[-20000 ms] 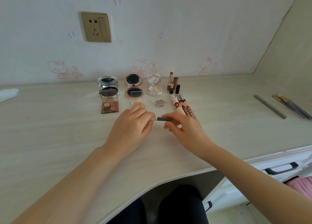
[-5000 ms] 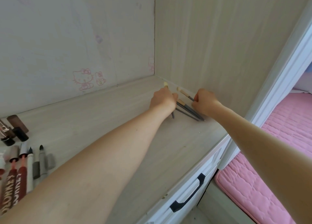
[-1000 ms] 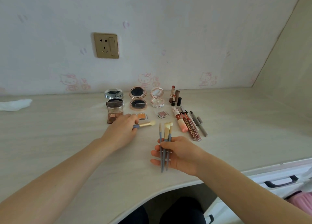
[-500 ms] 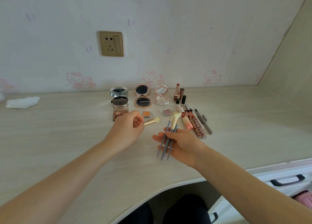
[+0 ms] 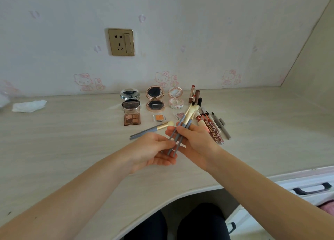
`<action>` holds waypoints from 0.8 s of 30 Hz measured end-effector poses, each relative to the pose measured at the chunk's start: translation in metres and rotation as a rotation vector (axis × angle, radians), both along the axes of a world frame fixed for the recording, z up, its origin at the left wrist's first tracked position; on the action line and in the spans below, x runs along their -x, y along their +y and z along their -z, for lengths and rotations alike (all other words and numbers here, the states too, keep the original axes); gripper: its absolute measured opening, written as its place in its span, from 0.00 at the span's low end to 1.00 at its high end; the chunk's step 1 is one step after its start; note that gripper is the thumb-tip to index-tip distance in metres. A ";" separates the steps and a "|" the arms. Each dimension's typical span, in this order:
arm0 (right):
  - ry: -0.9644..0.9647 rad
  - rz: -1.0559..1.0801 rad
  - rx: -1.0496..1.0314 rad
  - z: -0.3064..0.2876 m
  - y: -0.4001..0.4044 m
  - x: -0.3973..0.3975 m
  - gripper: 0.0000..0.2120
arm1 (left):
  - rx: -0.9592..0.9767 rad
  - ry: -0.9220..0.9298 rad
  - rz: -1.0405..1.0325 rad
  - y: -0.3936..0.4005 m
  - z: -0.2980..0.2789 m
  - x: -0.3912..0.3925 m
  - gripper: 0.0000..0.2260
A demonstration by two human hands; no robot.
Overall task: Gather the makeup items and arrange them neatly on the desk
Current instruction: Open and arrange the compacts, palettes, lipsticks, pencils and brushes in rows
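The right hand (image 5: 195,142) grips a bunch of brushes (image 5: 182,126), about three, handles down and pale tips up, tilted to the right above the table (image 5: 72,149). The left hand (image 5: 151,149) is palm up with fingers loosely curled; its fingertips touch the lower handles of the bunch. Whether it pinches them cannot be told.

One more brush (image 5: 151,129) lies flat on the table just behind the left hand, tip pointing right.

Behind the hands, items stand in rows:
- Three round compacts (image 5: 155,98), all open, near the wall.
- One square palette (image 5: 132,119) with four shades, in front of the leftmost compact.
- Two small single pans (image 5: 160,117), partly hidden by the brush tips.
- Lipsticks (image 5: 194,96), about three, upright, right of the compacts.
- Pens and tubes (image 5: 215,129) side by side, right of the right hand; the count is unclear.

A white tissue (image 5: 29,106) lies far left. A socket (image 5: 121,42) sits on the wall. A drawer handle (image 5: 311,190) shows at lower right.
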State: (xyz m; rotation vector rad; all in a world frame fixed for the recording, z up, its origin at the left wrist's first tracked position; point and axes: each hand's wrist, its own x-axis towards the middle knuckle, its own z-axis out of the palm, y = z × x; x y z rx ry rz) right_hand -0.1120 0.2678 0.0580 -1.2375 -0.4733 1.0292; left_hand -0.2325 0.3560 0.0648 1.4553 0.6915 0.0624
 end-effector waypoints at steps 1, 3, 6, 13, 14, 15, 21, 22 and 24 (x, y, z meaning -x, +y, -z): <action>-0.025 0.001 0.011 0.001 0.000 0.000 0.09 | 0.000 -0.001 -0.003 0.000 0.000 0.001 0.10; -0.073 0.011 0.014 0.002 -0.001 0.001 0.10 | 0.029 -0.003 -0.003 0.002 0.000 0.002 0.09; -0.124 0.045 -0.014 0.004 -0.001 0.005 0.07 | 0.081 -0.005 0.028 0.002 -0.001 0.003 0.09; 0.002 -0.017 -0.034 0.009 -0.001 0.003 0.06 | 0.041 0.048 0.093 0.007 0.002 0.007 0.09; 0.064 -0.026 -0.046 0.008 -0.002 0.001 0.08 | 0.040 0.060 0.104 0.010 0.001 0.008 0.10; 0.121 -0.031 -0.054 0.007 -0.002 -0.003 0.09 | 0.040 0.073 0.121 0.014 0.000 0.010 0.10; 0.314 0.029 -0.035 0.002 0.002 -0.029 0.27 | -0.029 0.197 0.266 0.038 -0.008 0.023 0.08; 0.329 0.035 -0.035 0.002 0.002 -0.033 0.29 | -0.041 0.223 0.281 0.042 -0.009 0.024 0.09; 0.269 0.019 0.006 -0.002 0.003 -0.037 0.24 | -0.067 0.268 0.297 0.051 -0.009 0.026 0.10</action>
